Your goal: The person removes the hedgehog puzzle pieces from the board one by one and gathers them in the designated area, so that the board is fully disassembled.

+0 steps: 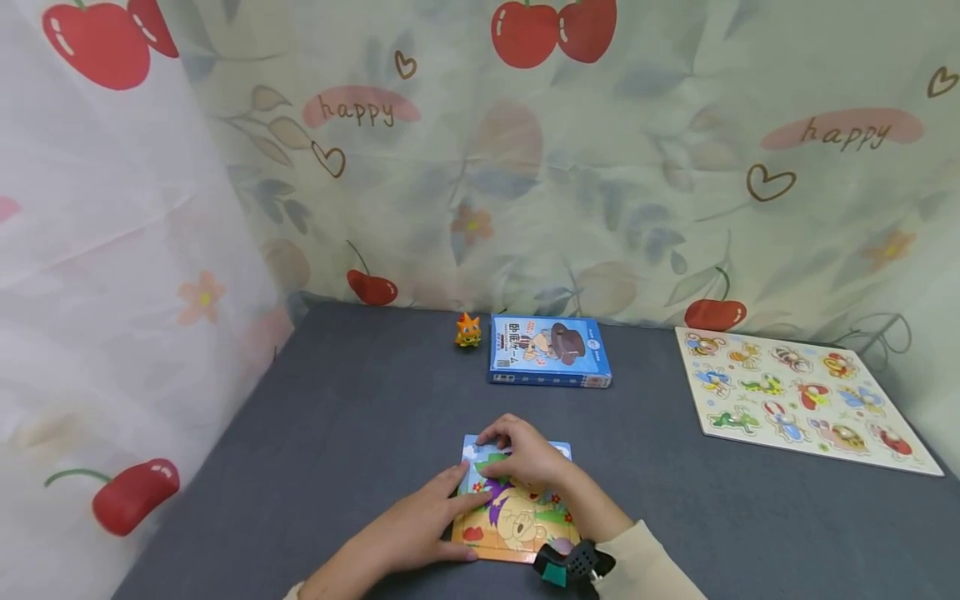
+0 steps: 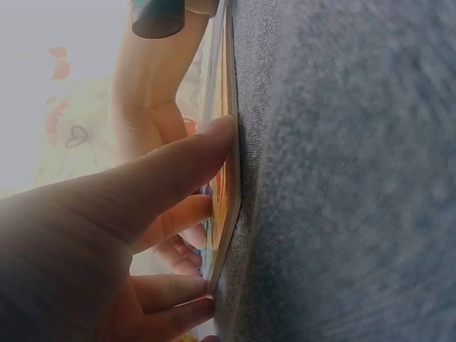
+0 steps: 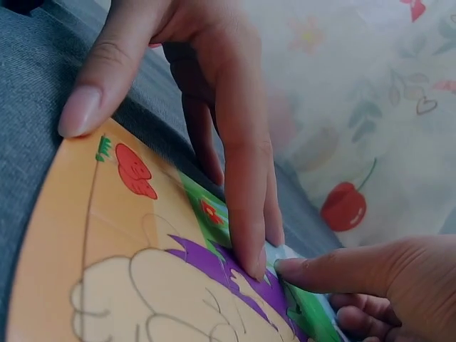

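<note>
Head view: one cartoon jigsaw puzzle, flat on dark tabletop
Left hand: spread, touching its left side; right hand: fingers bent above, pinched piece or none, cannot tell

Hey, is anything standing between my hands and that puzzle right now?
Nothing visible is. Your left hand and right hand both touch the puzzle directly. The blue box and little orange toy sit beyond it, toward the curtain, not in between.
</note>
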`<act>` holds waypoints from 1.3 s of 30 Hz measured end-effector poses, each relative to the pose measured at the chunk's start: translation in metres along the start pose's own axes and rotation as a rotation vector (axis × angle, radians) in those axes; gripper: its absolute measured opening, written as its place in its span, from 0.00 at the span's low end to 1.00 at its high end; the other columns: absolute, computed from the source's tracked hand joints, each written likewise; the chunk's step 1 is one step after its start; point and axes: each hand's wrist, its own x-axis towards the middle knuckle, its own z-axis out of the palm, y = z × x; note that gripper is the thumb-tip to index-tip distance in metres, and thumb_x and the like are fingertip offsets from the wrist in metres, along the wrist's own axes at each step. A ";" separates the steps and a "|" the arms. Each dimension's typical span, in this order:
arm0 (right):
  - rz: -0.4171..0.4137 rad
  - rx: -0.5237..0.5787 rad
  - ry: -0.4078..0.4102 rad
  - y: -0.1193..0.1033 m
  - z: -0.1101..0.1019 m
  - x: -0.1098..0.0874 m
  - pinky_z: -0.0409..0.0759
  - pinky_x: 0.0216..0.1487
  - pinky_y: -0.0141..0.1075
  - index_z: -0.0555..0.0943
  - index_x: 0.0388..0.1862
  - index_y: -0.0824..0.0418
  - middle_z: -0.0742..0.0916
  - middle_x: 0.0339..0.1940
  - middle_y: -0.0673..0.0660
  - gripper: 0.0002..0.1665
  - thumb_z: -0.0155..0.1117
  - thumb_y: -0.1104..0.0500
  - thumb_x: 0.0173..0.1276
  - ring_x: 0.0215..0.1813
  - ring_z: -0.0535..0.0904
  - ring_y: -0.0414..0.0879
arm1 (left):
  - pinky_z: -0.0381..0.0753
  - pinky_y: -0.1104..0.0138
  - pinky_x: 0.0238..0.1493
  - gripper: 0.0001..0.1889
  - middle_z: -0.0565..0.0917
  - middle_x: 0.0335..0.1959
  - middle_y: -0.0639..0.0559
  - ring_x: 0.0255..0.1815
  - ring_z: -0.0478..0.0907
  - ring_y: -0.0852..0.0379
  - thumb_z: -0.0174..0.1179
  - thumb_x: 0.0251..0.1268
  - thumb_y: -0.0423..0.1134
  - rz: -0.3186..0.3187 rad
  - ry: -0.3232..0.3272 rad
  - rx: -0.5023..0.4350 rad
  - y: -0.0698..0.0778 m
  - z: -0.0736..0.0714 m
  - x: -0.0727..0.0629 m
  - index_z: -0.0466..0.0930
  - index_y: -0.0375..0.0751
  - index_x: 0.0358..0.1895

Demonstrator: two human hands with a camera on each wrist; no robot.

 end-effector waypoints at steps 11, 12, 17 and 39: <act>-0.039 -0.067 -0.004 -0.006 0.005 0.000 0.67 0.39 0.33 0.82 0.46 0.57 0.75 0.42 0.53 0.15 0.67 0.58 0.60 0.39 0.67 0.44 | 0.67 0.49 0.64 0.35 0.53 0.74 0.41 0.73 0.55 0.43 0.60 0.55 0.61 0.019 0.012 -0.002 -0.003 0.001 -0.002 0.64 0.62 0.67; -0.040 -0.063 -0.006 -0.006 0.005 0.000 0.67 0.39 0.33 0.82 0.46 0.57 0.75 0.42 0.53 0.14 0.67 0.58 0.60 0.39 0.67 0.44 | 0.67 0.48 0.64 0.34 0.53 0.74 0.41 0.73 0.55 0.43 0.60 0.55 0.61 0.018 0.011 -0.003 -0.003 0.000 -0.003 0.64 0.62 0.67; -0.004 -0.031 -0.013 -0.005 0.006 0.001 0.69 0.44 0.37 0.81 0.45 0.56 0.74 0.43 0.53 0.12 0.65 0.60 0.62 0.43 0.68 0.46 | 0.66 0.49 0.64 0.35 0.53 0.74 0.42 0.73 0.54 0.43 0.60 0.55 0.62 0.006 -0.003 -0.015 -0.003 0.001 -0.003 0.64 0.64 0.67; -0.018 0.128 0.030 0.004 -0.011 0.001 0.72 0.32 0.30 0.84 0.39 0.64 0.82 0.31 0.54 0.08 0.64 0.63 0.62 0.31 0.72 0.42 | 0.66 0.49 0.64 0.35 0.53 0.75 0.43 0.73 0.53 0.44 0.59 0.54 0.63 -0.032 -0.020 -0.002 0.001 0.001 0.002 0.64 0.65 0.67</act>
